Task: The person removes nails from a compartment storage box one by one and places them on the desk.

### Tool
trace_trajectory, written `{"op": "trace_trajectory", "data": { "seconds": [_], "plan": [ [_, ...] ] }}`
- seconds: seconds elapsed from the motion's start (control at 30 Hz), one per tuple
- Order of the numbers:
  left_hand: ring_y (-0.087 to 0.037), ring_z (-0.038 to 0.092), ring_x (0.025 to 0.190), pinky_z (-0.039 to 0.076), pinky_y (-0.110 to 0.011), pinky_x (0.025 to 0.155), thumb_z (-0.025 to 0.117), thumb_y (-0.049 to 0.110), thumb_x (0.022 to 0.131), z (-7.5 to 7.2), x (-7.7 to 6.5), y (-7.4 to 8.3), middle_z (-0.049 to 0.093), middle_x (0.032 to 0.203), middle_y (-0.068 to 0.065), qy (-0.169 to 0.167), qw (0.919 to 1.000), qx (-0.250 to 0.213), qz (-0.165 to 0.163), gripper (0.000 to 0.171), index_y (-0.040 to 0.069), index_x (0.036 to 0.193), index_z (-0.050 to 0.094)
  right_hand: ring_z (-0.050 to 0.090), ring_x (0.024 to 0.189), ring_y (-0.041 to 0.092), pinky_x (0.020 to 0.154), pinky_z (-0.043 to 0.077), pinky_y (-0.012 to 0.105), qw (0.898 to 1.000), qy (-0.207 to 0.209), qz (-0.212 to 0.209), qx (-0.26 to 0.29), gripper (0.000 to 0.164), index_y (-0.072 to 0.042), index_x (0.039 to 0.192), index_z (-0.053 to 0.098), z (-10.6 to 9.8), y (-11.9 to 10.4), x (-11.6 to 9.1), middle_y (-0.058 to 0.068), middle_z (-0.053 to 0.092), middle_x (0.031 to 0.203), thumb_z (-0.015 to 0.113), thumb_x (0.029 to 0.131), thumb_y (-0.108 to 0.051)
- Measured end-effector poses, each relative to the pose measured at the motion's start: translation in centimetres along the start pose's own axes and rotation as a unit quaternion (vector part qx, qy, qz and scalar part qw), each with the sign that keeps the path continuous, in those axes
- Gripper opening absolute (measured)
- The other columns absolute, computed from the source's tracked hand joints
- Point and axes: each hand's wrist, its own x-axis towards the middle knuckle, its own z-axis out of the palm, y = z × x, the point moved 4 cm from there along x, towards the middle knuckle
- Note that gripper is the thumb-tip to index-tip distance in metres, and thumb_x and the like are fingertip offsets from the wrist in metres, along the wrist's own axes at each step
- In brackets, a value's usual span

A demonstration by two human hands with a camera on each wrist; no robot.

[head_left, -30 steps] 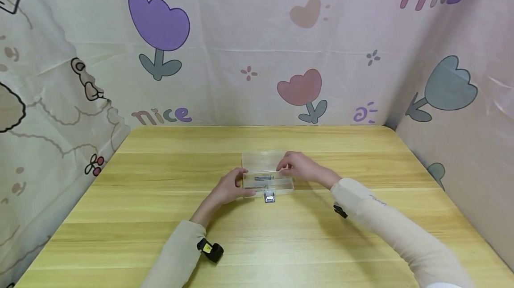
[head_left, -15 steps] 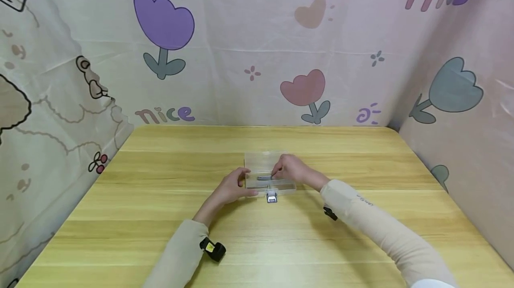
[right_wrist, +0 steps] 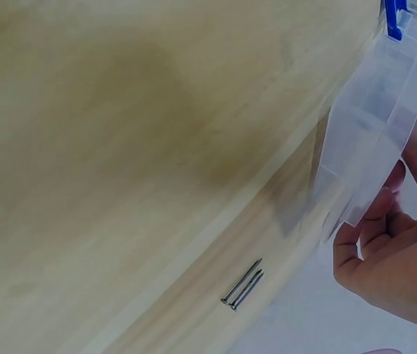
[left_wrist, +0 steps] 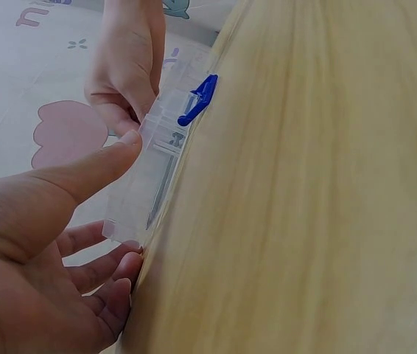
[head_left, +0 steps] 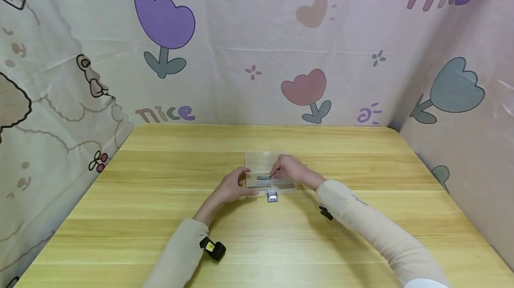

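A clear plastic box with dividers lies on the table, its lid folded back and its blue latch hanging at the front. My left hand grips the box's left end, thumb at the front and fingers behind. Several nails lie in the back compartment, and another long metal piece shows in the front one. My right hand reaches into the back compartment with curled fingers at the nails' right end. Its fingertips are hidden, so a hold on a nail cannot be confirmed.
Two nails lie side by side on the wooden table, to the right of the box. Behind the table hangs a printed cloth with flowers. A black wrist camera sits at the left sleeve.
My right hand has moved left from the box's right end to the nails in the back compartment, then stayed nearly in place. The left hand keeps its grip; the view has shifted slightly.
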Motion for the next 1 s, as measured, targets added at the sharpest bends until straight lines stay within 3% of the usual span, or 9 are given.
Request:
{"op": "trace_trajectory", "data": {
  "seconds": [0.27,0.7,1.0],
  "plan": [
    [-0.027,0.049,0.100,0.044,-0.039,0.081,0.087,0.020,0.072,-0.05,0.01,0.00,0.056,0.125,-0.015,-0.001,1.0000,-0.001,0.002,0.075,0.002,0.135,0.050,0.063,0.082,0.016,0.081,0.050,0.032,1.000,-0.015,0.014,0.007,0.007,-0.006,0.082,0.077,0.18,-0.07,0.25,0.002,0.070,0.083,0.074,0.081,0.001],
    [-0.027,0.049,0.101,0.045,-0.039,0.081,0.086,0.020,0.073,-0.05,0.08,-0.11,0.055,0.129,-0.016,-0.001,1.0000,-0.002,-0.003,0.075,0.003,0.137,0.049,0.051,0.076,0.011,0.070,0.045,0.025,0.999,-0.043,-0.018,-0.024,0.004,-0.005,0.084,0.078,0.08,-0.19,0.66,-0.001,0.059,0.080,0.076,0.081,-0.003],
    [-0.027,0.049,0.101,0.045,-0.038,0.081,0.086,0.021,0.073,0.03,0.01,-0.05,0.054,0.129,-0.017,-0.005,1.0000,0.003,0.001,0.075,0.003,0.136,0.048,0.052,0.078,0.012,0.075,0.045,0.026,0.996,-0.072,-0.040,-0.032,0.008,-0.005,0.085,0.077,0.03,-0.27,0.86,-0.001,0.058,0.080,0.073,0.081,0.002]
  ]
}}
